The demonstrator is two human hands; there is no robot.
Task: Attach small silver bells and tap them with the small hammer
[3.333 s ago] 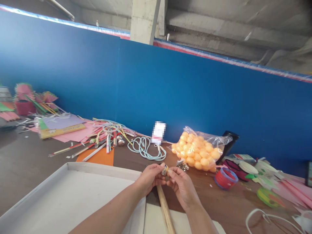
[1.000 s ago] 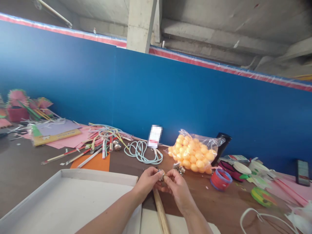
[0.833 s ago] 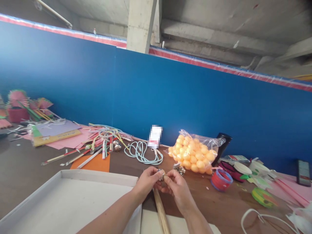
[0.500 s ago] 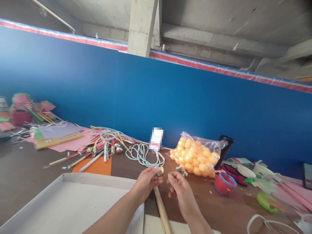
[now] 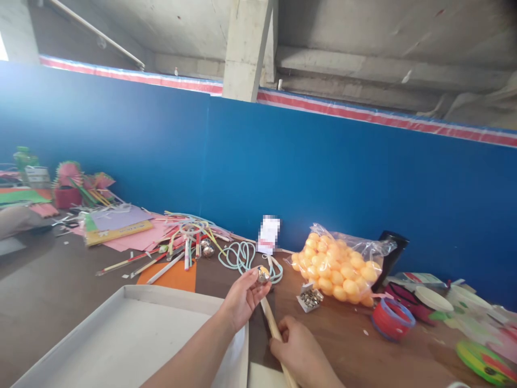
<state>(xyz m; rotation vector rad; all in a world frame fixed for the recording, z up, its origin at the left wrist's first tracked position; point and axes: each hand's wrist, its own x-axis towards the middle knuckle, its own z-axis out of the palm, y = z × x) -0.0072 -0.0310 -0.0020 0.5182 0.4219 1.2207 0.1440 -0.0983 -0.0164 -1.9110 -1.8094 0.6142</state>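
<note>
Bell: small, silvery, was pinched in left hand fingertips.
Stick: wooden, was gripped by closed right hand over tabletop.

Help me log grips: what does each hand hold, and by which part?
The left hand pinches a small silver bell by its round body, at the fingertips. The right hand wraps the wooden stick around its shaft.
</note>
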